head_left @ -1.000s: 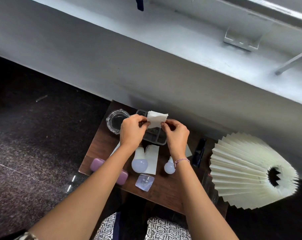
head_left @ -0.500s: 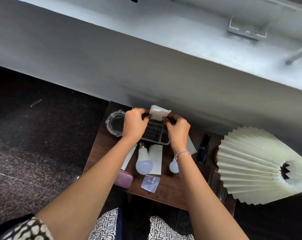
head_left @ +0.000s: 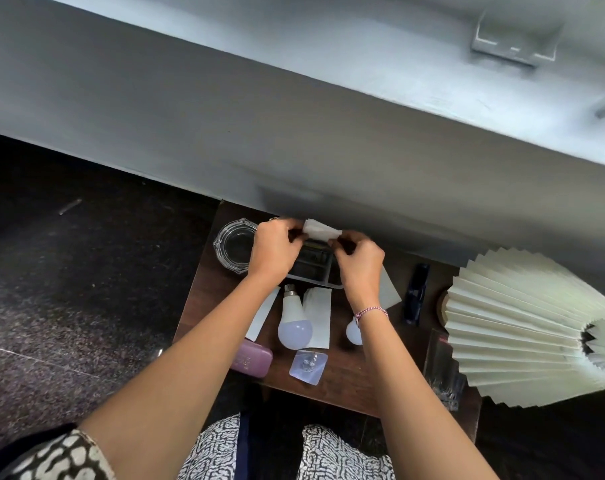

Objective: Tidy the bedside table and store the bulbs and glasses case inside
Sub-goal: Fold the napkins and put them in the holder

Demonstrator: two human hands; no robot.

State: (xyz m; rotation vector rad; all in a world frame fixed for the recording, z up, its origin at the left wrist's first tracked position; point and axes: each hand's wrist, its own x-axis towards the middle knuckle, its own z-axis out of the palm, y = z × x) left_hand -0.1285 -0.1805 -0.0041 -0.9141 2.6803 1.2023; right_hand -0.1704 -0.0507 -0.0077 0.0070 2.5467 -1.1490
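Paper [head_left: 321,230] at frame centre is pinched between your left hand [head_left: 275,249] and right hand [head_left: 358,263]. Below them lie big bulb [head_left: 294,323], small bulb [head_left: 352,333], and, lower left, glasses case [head_left: 254,358].

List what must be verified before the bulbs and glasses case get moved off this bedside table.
1. Hands free: not ok. The left hand and right hand both pinch a folded paper over the compartment tray.
2. Large bulb reachable: ok, lying on its side on the table, untouched.
3. Small bulb reachable: ok, though the right wrist partly hides it.
4. Glasses case shut: ok, lying at the table's near left edge.
5. Storage space open: cannot tell; no drawer or door shows.
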